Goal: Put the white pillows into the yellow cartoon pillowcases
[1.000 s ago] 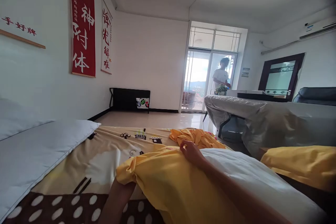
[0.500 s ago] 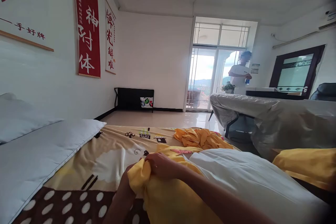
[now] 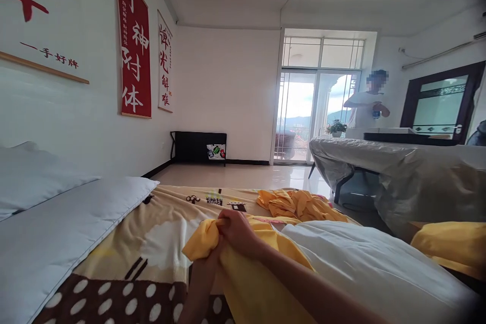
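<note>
My right hand point(image 3: 238, 233) is closed on a bunched corner of a yellow pillowcase point(image 3: 258, 278). Just below it, my left hand point(image 3: 213, 253) grips the same gathered fabric, its fingers mostly hidden by the cloth. A twisted tuft of the case pokes out to the left of both hands. To the right lies a plump white pillow point(image 3: 353, 253), its near left side bordered by the yellow fabric. How far the pillow reaches into the case is hidden by my right forearm.
A patterned blanket point(image 3: 159, 243) covers the bed. White pillows point(image 3: 87, 217) lie left; crumpled orange-yellow cloth point(image 3: 299, 205) lies beyond my hands. A yellow bundle point(image 3: 451, 245) sits at right. Past the bed stand a plastic-covered table point(image 3: 379, 159) and a person point(image 3: 366, 106) holding a bottle.
My view has swung slightly left and up. My left hand has come in closer under the right, both still gripping the pillowcase. The person at the back has shifted right.
</note>
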